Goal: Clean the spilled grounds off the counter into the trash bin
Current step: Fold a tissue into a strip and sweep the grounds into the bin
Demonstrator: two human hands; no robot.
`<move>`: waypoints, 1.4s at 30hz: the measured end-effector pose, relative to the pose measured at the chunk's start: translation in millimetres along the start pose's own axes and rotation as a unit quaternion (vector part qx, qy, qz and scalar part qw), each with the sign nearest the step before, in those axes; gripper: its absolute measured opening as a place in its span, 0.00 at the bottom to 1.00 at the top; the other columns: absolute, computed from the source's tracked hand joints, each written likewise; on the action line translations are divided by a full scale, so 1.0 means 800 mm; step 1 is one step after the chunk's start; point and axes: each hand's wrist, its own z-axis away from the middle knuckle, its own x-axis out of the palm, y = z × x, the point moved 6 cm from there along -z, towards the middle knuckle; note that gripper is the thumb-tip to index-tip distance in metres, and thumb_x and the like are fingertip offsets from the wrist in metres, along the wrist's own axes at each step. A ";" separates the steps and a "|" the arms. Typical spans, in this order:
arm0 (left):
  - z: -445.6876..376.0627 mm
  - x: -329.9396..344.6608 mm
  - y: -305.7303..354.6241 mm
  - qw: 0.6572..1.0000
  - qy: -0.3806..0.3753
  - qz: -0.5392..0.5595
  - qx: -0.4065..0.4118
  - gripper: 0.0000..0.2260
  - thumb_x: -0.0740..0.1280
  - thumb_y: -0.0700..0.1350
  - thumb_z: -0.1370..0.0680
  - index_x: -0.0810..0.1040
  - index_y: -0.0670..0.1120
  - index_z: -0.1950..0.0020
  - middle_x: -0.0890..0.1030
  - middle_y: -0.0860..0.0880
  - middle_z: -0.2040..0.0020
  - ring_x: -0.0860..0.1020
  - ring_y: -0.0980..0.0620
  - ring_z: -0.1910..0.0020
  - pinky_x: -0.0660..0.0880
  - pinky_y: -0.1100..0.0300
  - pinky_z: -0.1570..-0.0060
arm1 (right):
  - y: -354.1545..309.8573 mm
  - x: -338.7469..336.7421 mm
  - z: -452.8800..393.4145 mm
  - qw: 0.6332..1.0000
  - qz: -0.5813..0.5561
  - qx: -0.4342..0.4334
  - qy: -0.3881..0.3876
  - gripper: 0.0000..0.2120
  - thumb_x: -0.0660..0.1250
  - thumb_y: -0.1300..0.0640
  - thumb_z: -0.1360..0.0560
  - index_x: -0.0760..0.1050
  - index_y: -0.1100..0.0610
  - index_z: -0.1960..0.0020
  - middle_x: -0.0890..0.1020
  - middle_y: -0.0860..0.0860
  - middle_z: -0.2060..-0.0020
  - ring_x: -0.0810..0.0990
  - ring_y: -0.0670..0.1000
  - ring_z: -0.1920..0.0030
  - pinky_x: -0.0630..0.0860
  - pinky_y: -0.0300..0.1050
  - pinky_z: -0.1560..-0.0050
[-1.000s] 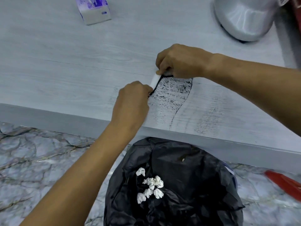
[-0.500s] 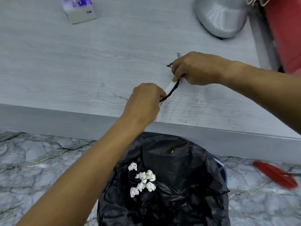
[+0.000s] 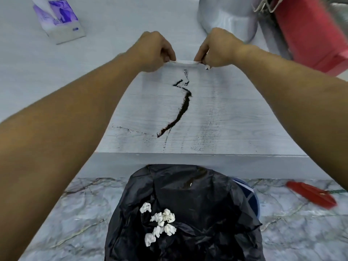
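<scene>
On the counter (image 3: pixel 235 113), far from the edge, I hold a folded white tissue (image 3: pixel 185 62) stretched between my hands: my left hand (image 3: pixel 154 50) pinches one end and my right hand (image 3: pixel 219 48) pinches the other. Nearer me the grounds (image 3: pixel 183 110) lie in a dark curved line, with thin specks trailing toward the edge. Below the edge stands the bin (image 3: pixel 188 200), lined in black and holding white wads (image 3: pixel 160 223). A tissue pack (image 3: pixel 60 21) sits far left, and a metal pot (image 3: pixel 228 16) lies beyond my right hand.
</scene>
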 end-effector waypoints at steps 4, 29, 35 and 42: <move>-0.034 0.007 -0.005 0.999 -0.032 -0.016 0.006 0.12 0.67 0.36 0.22 0.86 0.50 0.46 0.85 0.48 0.51 0.79 0.55 0.51 0.70 0.66 0.49 | 0.008 0.003 -0.016 0.999 -0.012 0.031 -0.003 0.20 0.60 0.70 0.28 0.86 0.55 0.48 0.83 0.45 0.59 0.84 0.48 0.53 0.81 0.44 0.46; 0.135 0.008 0.003 0.997 -0.071 0.034 0.023 0.15 0.68 0.34 0.23 0.86 0.53 0.46 0.85 0.53 0.50 0.77 0.66 0.61 0.67 0.82 0.57 | -0.055 0.037 0.093 0.995 0.050 -0.081 -0.026 0.19 0.64 0.70 0.30 0.86 0.51 0.51 0.85 0.47 0.52 0.81 0.49 0.51 0.79 0.46 0.46; 0.162 -0.091 -0.070 0.995 0.016 0.025 -0.093 0.09 0.69 0.41 0.21 0.85 0.54 0.46 0.81 0.54 0.57 0.76 0.61 0.61 0.64 0.79 0.61 | -0.166 0.011 0.006 0.989 0.038 -0.139 -0.023 0.20 0.63 0.71 0.30 0.86 0.51 0.51 0.80 0.43 0.61 0.80 0.46 0.55 0.77 0.40 0.52; 0.297 -0.111 -0.184 0.957 0.071 -0.011 -0.280 0.09 0.67 0.43 0.20 0.85 0.53 0.46 0.83 0.50 0.53 0.74 0.57 0.65 0.69 0.66 0.58 | -0.342 0.093 -0.008 0.953 0.035 -0.293 -0.067 0.17 0.62 0.72 0.27 0.84 0.56 0.50 0.82 0.52 0.49 0.77 0.47 0.55 0.79 0.43 0.52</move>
